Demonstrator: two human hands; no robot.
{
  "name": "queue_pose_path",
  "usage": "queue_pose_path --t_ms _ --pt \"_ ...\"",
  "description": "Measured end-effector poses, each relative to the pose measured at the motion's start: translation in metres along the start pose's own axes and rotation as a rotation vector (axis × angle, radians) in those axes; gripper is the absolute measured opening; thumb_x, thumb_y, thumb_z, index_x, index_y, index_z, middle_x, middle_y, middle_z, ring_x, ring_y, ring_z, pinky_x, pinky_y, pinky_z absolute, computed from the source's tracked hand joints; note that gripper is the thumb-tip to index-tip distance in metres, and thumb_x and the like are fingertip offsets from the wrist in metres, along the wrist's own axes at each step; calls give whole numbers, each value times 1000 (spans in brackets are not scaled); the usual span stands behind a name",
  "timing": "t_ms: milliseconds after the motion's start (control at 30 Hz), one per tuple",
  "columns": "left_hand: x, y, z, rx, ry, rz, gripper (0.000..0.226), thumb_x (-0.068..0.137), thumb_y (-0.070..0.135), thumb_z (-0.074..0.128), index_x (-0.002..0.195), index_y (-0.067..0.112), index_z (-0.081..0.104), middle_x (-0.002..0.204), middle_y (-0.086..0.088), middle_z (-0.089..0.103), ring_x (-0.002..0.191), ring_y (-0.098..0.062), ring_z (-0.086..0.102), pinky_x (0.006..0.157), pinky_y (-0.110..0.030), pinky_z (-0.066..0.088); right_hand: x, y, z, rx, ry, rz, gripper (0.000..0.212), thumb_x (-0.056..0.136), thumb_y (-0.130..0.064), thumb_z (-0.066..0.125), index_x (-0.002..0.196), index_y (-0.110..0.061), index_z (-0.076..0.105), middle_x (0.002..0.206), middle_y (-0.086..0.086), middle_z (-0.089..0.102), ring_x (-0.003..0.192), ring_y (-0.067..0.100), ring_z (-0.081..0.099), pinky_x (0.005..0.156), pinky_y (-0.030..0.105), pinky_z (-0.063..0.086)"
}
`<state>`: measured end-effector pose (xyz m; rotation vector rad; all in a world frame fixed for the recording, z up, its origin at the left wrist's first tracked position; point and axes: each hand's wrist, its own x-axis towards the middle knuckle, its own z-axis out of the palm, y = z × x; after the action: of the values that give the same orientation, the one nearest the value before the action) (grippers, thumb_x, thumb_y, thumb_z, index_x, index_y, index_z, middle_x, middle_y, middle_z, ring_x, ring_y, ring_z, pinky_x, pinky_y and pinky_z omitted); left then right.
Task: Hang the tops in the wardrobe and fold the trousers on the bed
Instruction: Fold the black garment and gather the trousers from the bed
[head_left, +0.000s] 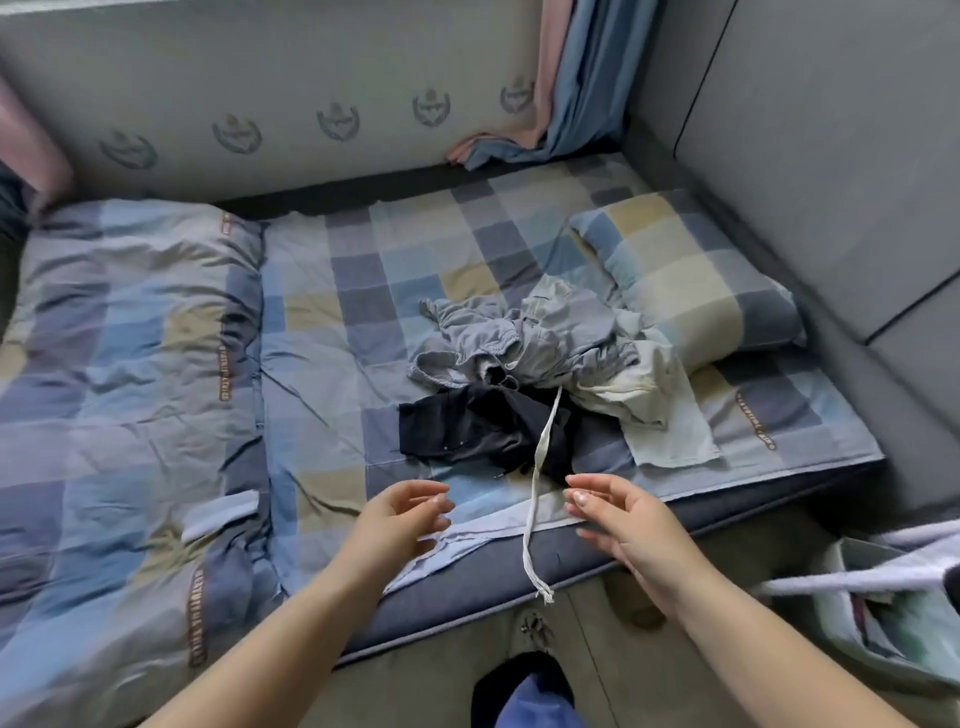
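fingers (434, 501) of the left hand (400, 514) are loosely spread and relaxed, holding nothing, hovering over the near edge of the bed (467, 582); the right hand (623, 519) mirrors it, fingers extended and slightly parted, also gripping nothing. just beyond both sets of fingertips, not touching them, lies a heap of clothes on the checked sheet (332, 291). nearest is a crumpled black garment (467, 426), whether top or trousers cannot be told. behind it sits a bunched grey garment with an elastic waistband (498, 343), and to the right of that a pale cream-white garment (654, 410) spread toward the pillow (691, 275), which it touches. a long white drawstring (540, 467) runs from the grey garment across the black one, passes between the two hands and dangles over the mattress edge. a folded checked duvet (119, 374) covers the left part of the bed. at the lower right stands an open laundry bag (852, 613) with white handles; fabric shows inside, but what pieces they are cannot be told. pink and blue curtains (561, 83) hang at the far corner, their hems resting on the bed.
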<state>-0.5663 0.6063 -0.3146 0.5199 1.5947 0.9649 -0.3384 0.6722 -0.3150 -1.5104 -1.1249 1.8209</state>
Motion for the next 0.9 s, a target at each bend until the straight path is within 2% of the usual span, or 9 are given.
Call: queue_pose_path --t_ms 133,267,367,467,600,667,733,800,900 --pt "69 6 31 21 57 -78 10 94 9 57 101 10 64 90 -2 69 75 -14 61 70 -24 47 84 -2 -35 -75 -13 86 15 92 -10 58 93 -23 66 97 -2 69 94 12 62 92 37 48" --pt "143 -11 53 79 53 -144 10 93 13 59 100 15 66 93 0 72 75 -9 65 72 -25 50 161 18 -58 -116 -17 181 13 92 -11 58 96 -21 65 98 -1 67 96 14 61 95 40 48" --pt "207 -29 72 128 18 -195 10 94 17 58 99 19 66 95 2 73 75 -5 67 70 -23 48 221 44 -71 -156 27 208 14 92 -11 58 96 -23 65 100 -1 66 101 16 61 85 29 49" --pt "267 -51 89 163 23 -221 10 94 17 57 98 21 65 95 2 71 78 -5 66 69 -21 48 274 81 -72 -242 60 237 18 91 -17 61 106 -25 62 111 -3 61 101 8 58 76 19 43" --pt "341 -85 118 171 18 -263 12 93 17 58 100 25 64 102 2 69 88 -8 64 78 -27 51 344 127 -74 -307 97 283 38 90 -24 62 127 -23 53 121 -5 50 114 9 51 88 19 36" --pt "365 -98 131 182 -21 -259 20 94 15 55 106 30 64 107 8 66 95 -6 62 81 -26 50 371 143 -71 -306 85 288 24 90 -23 61 114 -26 62 115 -9 59 103 5 56 79 11 39" --pt "388 -112 144 205 -94 -236 34 95 12 50 112 39 61 108 24 60 98 7 55 75 -15 46 393 162 -66 -289 83 310 16 90 -23 61 104 -29 65 108 -10 67 95 5 61 69 9 42" --pt "410 -124 154 231 -127 -240 43 95 11 48 123 43 56 108 29 53 98 10 52 70 -10 42 409 179 -60 -233 104 344 31 89 -22 62 121 -23 59 116 -6 64 98 7 60 69 10 42" --pt "432 -138 166 219 -138 -264 48 96 11 46 135 39 49 110 22 53 97 -1 51 71 -10 41 421 193 -52 -131 76 353 50 89 -20 62 136 -16 45 114 -4 64 93 3 58 66 6 41"
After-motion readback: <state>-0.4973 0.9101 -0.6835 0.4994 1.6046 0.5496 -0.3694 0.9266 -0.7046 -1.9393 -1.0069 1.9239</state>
